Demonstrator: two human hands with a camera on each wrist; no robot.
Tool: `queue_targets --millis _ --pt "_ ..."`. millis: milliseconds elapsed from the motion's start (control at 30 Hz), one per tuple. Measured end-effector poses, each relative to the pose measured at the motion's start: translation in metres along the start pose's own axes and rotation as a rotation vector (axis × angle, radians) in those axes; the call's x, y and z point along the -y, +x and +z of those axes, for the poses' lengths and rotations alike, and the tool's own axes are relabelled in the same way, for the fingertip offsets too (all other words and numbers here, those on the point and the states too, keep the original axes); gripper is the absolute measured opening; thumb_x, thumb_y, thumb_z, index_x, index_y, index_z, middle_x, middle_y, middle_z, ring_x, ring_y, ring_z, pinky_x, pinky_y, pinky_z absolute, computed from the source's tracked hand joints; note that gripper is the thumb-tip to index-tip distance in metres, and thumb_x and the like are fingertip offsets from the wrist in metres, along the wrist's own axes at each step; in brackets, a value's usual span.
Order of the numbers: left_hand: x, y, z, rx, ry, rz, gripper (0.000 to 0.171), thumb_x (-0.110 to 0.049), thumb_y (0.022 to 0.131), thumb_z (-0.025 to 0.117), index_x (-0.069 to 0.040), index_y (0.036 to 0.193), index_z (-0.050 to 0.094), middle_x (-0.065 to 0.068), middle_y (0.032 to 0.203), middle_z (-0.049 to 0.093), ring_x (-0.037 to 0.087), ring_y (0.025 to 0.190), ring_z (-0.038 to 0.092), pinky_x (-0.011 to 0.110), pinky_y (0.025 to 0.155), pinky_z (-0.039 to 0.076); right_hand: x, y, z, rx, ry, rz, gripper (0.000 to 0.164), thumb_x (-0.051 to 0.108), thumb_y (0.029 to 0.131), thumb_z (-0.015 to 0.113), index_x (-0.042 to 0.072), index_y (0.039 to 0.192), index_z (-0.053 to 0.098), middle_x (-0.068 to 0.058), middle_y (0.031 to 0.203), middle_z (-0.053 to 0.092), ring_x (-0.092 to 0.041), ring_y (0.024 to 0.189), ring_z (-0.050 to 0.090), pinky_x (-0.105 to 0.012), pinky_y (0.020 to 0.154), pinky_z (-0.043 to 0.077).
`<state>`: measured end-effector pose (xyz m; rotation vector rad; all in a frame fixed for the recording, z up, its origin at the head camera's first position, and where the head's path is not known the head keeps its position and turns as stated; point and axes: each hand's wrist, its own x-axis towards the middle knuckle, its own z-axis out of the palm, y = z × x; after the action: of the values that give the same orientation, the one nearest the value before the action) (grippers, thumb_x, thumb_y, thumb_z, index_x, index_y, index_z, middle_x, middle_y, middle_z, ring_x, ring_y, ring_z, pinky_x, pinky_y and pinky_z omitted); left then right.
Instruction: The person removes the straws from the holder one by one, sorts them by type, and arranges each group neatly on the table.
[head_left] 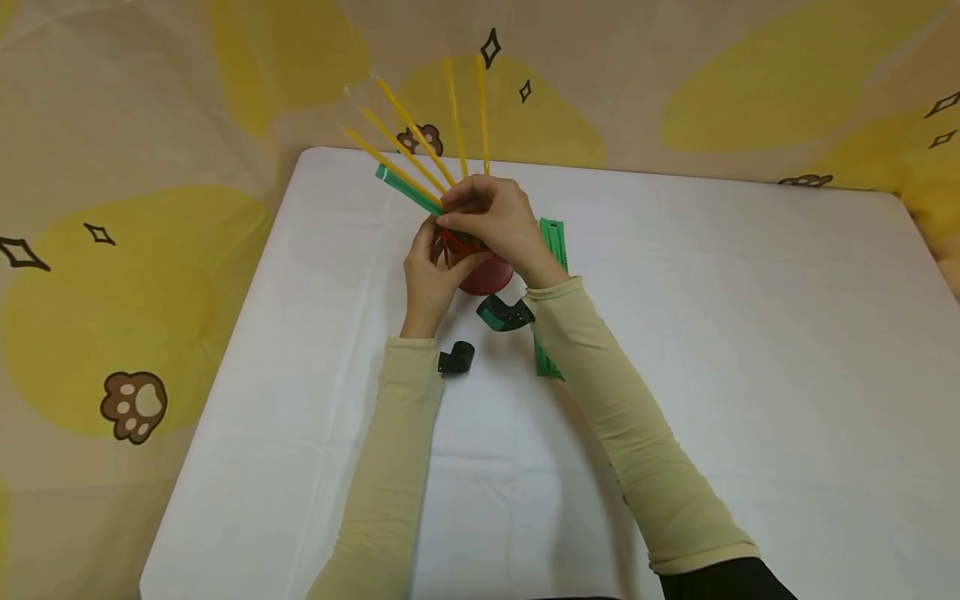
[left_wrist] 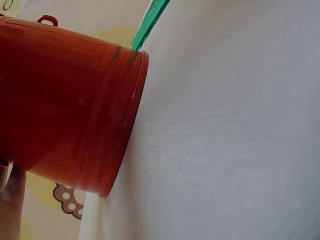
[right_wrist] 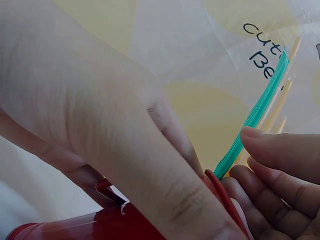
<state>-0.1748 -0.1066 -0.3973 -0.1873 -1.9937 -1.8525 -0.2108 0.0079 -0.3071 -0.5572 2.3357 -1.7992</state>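
Observation:
A small red bucket [head_left: 486, 277] stands on the white table, partly hidden behind both hands. My left hand [head_left: 431, 279] grips it at the rim, with the thumb in front; in the left wrist view the bucket [left_wrist: 70, 105] fills the left side. Over the opening, my right hand [head_left: 498, 218] pinches a flat green strip [head_left: 408, 191] between thumb and fingers. That strip [right_wrist: 255, 115] slants up out of the bucket in the right wrist view. Several yellow straws [head_left: 483, 108] in clear wrapping fan out from the bucket, behind my right fingers.
More green strip [head_left: 553, 237] lies on the table right of the bucket, partly covered by my right forearm. Black wrist devices [head_left: 457, 358] hang at both cuffs. The white table [head_left: 720, 333] meets a patterned yellow cloth [head_left: 675, 83] at its far and left edges.

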Motion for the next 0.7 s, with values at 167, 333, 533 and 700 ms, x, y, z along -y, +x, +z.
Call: queue_targets --millis 167,333,533,700 --pt "-0.001 0.000 0.000 -0.001 -0.019 -0.020 0.067 -0.005 0.074 0.080 0.002 0.133 0.048 0.015 0.130 0.053 0.019 0.121 0.049 0.027 0.105 0.037 0.001 0.000 0.001 0.012 -0.037 -0.009 0.021 0.007 0.080 0.075 0.000 0.098 0.068 -0.010 0.092 0.068 -0.016 0.082 0.065 -0.026 0.077 0.053" --pt "-0.003 0.001 0.000 -0.006 -0.024 -0.049 0.067 0.000 0.074 0.079 0.005 0.132 0.047 0.019 0.130 0.052 0.024 0.122 0.048 0.029 0.106 0.036 0.002 -0.001 0.002 0.027 -0.107 -0.039 0.020 0.007 0.079 0.076 0.001 0.097 0.069 -0.009 0.089 0.068 -0.015 0.079 0.064 -0.025 0.074 0.052" --pt "-0.026 -0.003 -0.001 0.000 -0.001 -0.057 0.061 0.004 0.075 0.076 0.010 0.128 0.047 0.025 0.127 0.052 0.029 0.122 0.048 0.031 0.106 0.037 0.001 -0.001 0.003 0.042 -0.126 -0.062 0.017 0.004 0.079 0.076 0.000 0.094 0.069 -0.010 0.086 0.068 -0.015 0.076 0.064 -0.025 0.072 0.052" --pt "-0.040 -0.005 -0.001 0.001 0.001 -0.057 0.052 0.004 0.076 0.075 0.012 0.120 0.049 0.026 0.122 0.053 0.030 0.119 0.049 0.030 0.105 0.037 0.001 -0.001 0.003 0.047 -0.132 -0.066 0.015 0.003 0.078 0.076 0.000 0.091 0.070 -0.010 0.084 0.069 -0.015 0.074 0.064 -0.025 0.070 0.052"
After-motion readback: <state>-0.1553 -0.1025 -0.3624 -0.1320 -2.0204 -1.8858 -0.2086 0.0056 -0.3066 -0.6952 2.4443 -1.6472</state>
